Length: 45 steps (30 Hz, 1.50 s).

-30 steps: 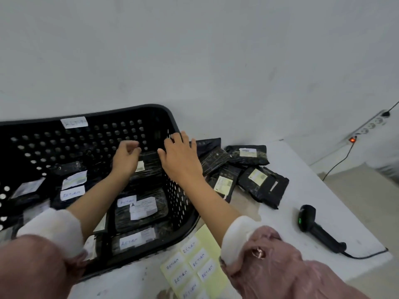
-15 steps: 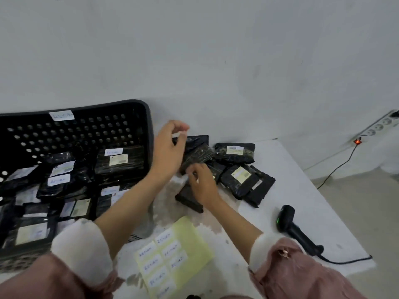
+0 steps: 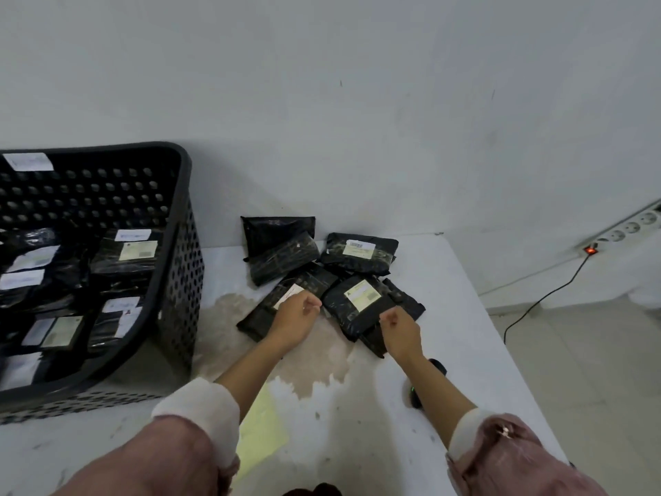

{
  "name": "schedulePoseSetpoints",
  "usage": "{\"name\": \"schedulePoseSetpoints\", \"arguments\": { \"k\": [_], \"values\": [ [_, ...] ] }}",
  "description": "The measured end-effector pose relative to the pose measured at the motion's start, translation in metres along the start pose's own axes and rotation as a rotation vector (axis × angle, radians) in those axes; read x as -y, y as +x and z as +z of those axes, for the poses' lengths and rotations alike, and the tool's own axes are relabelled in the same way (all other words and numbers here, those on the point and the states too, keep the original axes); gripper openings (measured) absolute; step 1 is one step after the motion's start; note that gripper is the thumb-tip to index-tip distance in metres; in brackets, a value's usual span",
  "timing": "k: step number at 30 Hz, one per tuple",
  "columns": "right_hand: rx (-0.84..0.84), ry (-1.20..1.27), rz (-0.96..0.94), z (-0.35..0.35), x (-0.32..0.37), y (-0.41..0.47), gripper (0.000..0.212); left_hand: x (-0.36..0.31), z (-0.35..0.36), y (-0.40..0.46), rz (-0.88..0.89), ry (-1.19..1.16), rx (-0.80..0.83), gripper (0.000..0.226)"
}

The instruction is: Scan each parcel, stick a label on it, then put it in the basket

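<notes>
Parcels lie heaped on the counter, well right of the basket already holding labelled ones. Left hand rests on the nearest parcel, fingers curled; whether it grips is unclear. Right hand hovers loosely curled, holding nothing. Risk: the scanner sits under the right forearm and could get knocked; overlapping parcels may drag along.

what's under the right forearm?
The black scanner on the table, green light showing beside the forearm. Its handle and cable are covered by the arm.
</notes>
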State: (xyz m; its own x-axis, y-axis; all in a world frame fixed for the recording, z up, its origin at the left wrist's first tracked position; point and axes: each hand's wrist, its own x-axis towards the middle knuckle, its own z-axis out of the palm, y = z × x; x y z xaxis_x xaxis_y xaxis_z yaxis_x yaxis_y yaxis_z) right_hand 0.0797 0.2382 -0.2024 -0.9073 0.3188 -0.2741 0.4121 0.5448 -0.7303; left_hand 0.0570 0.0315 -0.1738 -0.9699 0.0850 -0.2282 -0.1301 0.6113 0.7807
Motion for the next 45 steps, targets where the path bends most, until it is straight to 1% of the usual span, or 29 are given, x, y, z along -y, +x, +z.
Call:
{"name": "schedulePoseSetpoints", "arguments": {
  "k": [2, 4, 6, 8, 11, 13, 15, 18, 20, 22, 24, 26, 29, 31, 33, 35, 37, 39, 41, 42, 44, 45],
  "values": [
    [0.009, 0.016, 0.015, -0.003, -0.001, 0.021, 0.014, 0.005, 0.007, 0.012, -0.042, 0.026, 0.015, 0.016],
    [-0.003, 0.054, 0.042, -0.005, 0.004, 0.044, 0.018, 0.008, 0.011, 0.022, -0.075, 0.025, 0.007, 0.017],
    [-0.030, 0.104, 0.075, -0.005, 0.012, 0.068, 0.028, 0.010, 0.015, 0.033, -0.112, 0.010, -0.007, 0.017],
    [-0.049, 0.166, 0.119, -0.002, 0.020, 0.091, 0.043, 0.010, 0.018, 0.044, -0.139, 0.004, -0.008, 0.016],
    [-0.025, 0.225, 0.222, 0.004, 0.031, 0.121, 0.064, 0.012, 0.023, 0.055, -0.177, -0.010, 0.007, 0.017],
    [-0.018, 0.229, 0.309, 0.009, 0.037, 0.138, 0.072, 0.013, 0.026, 0.059, -0.188, -0.037, 0.020, 0.018],
    [-0.043, 0.295, 0.374, 0.014, 0.043, 0.148, 0.068, 0.014, 0.028, 0.061, -0.183, -0.070, 0.021, 0.017],
    [-0.126, 0.505, 0.394, 0.016, 0.052, 0.156, 0.042, 0.014, 0.028, 0.063, -0.172, -0.102, 0.005, 0.015],
    [-0.169, 0.581, 0.333, 0.012, 0.061, 0.158, 0.030, 0.013, 0.026, 0.063, -0.161, -0.146, -0.015, 0.013],
    [-0.193, 0.613, 0.237, 0.002, 0.074, 0.156, 0.025, 0.010, 0.022, 0.061, -0.124, -0.152, -0.044, 0.014],
    [-0.197, 0.598, 0.105, -0.012, 0.090, 0.151, 0.021, 0.005, 0.017, 0.059, -0.067, -0.130, -0.090, 0.015],
    [-0.170, 0.512, -0.067, -0.026, 0.105, 0.143, 0.018, -0.007, 0.011, 0.054, -0.003, -0.110, -0.173, 0.017],
    [-0.117, 0.360, -0.319, -0.043, 0.122, 0.123, 0.020, -0.034, 0.002, 0.043, 0.124, -0.092, -0.371, 0.024],
    [-0.070, 0.315, -0.468, -0.051, 0.131, 0.104, 0.024, -0.053, -0.004, 0.034, 0.218, -0.065, -0.494, 0.031],
    [0.007, 0.285, -0.574, -0.056, 0.138, 0.082, 0.031, -0.070, -0.012, 0.024, 0.278, -0.015, -0.564, 0.040],
    [0.106, 0.222, -0.663, -0.059, 0.141, 0.060, 0.038, -0.082, -0.021, 0.015, 0.358, 0.072, -0.598, 0.048],
    [0.205, 0.187, -0.738, -0.060, 0.142, 0.037, 0.045, -0.087, -0.029, 0.004, 0.435, 0.167, -0.537, 0.056],
    [0.288, 0.180, -0.766, -0.060, 0.141, 0.019, 0.051, -0.083, -0.034, -0.006, 0.436, 0.218, -0.377, 0.054],
    [0.345, 0.142, -0.772, -0.059, 0.133, 0.003, 0.053, -0.073, -0.034, -0.020, 0.359, 0.209, -0.218, 0.040],
    [0.357, 0.118, -0.770, -0.057, 0.125, -0.004, 0.053, -0.067, -0.032, -0.027, 0.310, 0.210, -0.167, 0.035],
    [0.322, 0.085, -0.720, -0.054, 0.103, -0.013, 0.056, -0.049, -0.023, -0.039, 0.197, 0.212, -0.112, 0.034],
    [0.273, 0.056, -0.675, -0.055, 0.085, -0.016, 0.062, -0.038, -0.017, -0.047, 0.127, 0.181, -0.097, 0.038]
  ]
}}
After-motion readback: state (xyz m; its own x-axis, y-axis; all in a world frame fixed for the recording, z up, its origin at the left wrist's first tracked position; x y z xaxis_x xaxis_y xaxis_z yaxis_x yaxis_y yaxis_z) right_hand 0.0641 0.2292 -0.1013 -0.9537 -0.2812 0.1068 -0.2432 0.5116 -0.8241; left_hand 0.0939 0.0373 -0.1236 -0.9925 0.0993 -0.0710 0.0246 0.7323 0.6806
